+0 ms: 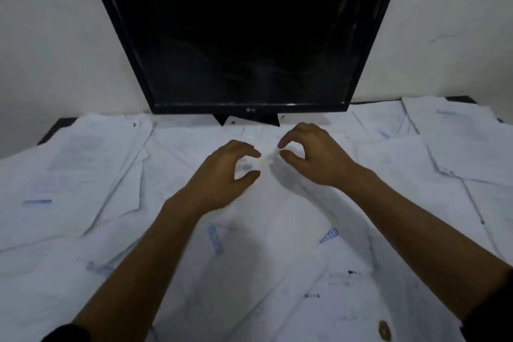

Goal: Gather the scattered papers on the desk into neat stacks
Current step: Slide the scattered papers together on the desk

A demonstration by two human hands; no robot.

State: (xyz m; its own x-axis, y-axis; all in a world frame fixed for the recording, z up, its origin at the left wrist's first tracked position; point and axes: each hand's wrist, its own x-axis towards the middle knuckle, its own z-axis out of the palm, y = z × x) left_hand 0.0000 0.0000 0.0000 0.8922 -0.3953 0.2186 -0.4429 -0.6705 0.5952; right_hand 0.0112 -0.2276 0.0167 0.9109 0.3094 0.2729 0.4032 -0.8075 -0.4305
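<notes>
Fingers of both hands curl loosely, grasping nothing: left hand and right hand hover over the middle papers below the monitor, probably ready to rake sheets together. Papers cover the desk.

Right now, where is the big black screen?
In the head view, the monitor stands at the back middle of the desk against the wall, just beyond both hands, with scattered papers spread around its base.
</notes>
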